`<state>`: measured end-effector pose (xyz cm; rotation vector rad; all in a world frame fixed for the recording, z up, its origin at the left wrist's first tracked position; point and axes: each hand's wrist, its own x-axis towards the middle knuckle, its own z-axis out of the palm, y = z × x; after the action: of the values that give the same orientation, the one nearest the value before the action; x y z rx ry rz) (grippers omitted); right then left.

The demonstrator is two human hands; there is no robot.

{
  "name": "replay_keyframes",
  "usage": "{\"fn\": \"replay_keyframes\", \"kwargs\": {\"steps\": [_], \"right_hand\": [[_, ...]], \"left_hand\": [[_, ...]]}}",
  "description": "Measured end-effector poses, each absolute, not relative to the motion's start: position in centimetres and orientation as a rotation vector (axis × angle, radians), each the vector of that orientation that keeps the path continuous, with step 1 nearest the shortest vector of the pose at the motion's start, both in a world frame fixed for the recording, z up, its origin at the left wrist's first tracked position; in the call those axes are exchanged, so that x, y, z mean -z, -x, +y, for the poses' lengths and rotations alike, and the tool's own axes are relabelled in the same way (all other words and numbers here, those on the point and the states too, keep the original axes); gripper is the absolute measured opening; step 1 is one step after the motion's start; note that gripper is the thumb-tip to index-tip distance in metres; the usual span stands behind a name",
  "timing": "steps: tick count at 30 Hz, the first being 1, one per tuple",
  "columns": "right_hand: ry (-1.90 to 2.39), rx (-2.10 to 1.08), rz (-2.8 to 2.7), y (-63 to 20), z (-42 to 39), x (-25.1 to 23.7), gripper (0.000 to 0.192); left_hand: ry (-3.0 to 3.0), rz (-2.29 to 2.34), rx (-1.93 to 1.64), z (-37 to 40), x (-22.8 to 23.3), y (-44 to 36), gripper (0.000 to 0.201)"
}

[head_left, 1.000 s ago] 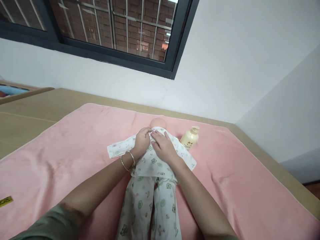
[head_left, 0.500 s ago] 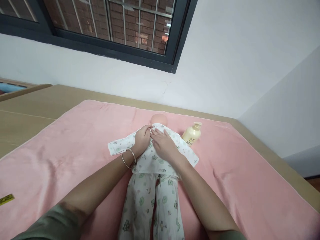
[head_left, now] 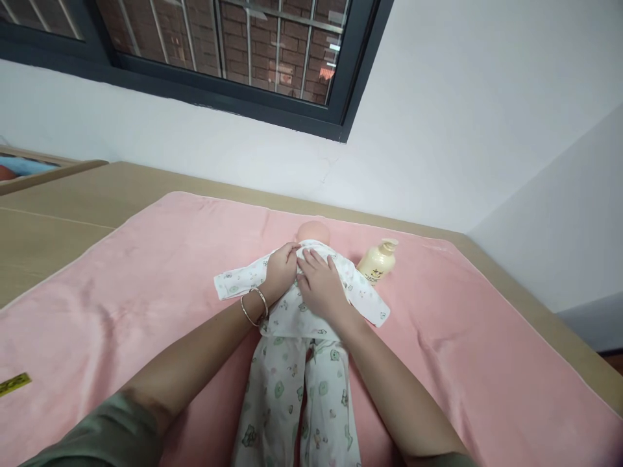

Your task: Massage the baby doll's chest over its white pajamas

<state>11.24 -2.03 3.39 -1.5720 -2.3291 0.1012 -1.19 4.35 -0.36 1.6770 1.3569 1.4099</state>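
Note:
A bald baby doll (head_left: 313, 231) lies stretched out, dressed in a white long-sleeved top (head_left: 292, 318) and matching trousers (head_left: 280, 389) with a green animal print. Near the collar, my left hand (head_left: 282, 267) has its fingers curled against the top's fabric, seeming to grip it; its fingertips are partly hidden. My right hand (head_left: 322, 282) rests flat on the chest of the top, fingers extended and close beside my left hand. Both sleeves of the top spread out sideways.
A pink blanket (head_left: 160, 272) lies under the doll on a wooden surface (head_left: 58, 220). A cream pump bottle (head_left: 378, 261) stands by the doll's shoulder, right side. A yellow strip (head_left: 14, 384) lies at the left. A barred window (head_left: 219, 52) is set in the white wall.
My right hand has shifted slightly on the chest, its fingers a little more spread. My left hand stays at the collar. The whole view has drifted slightly.

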Motion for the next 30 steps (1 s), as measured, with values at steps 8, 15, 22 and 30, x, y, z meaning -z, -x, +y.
{"fn": "replay_keyframes", "kwargs": {"steps": [8,15,22,30], "right_hand": [[1.796,-0.239,-1.972,-15.2,1.6,-2.4,0.066],[1.846,-0.347,-1.897,-15.5,1.8,-2.5,0.083],[1.901,-0.227,-1.998,-15.0,1.1,-3.9,0.052],[1.989,0.010,-2.169,-12.4,-2.1,-5.7,0.041]], "left_hand": [[-1.962,1.507,-1.300,4.8,0.4,0.8,0.039],[-2.335,1.795,-0.865,2.1,-1.0,-0.9,0.048],[-2.394,1.628,-0.804,2.0,-2.8,-0.2,0.036],[-2.320,1.570,-0.782,5.1,-2.2,1.5,0.039]]}}
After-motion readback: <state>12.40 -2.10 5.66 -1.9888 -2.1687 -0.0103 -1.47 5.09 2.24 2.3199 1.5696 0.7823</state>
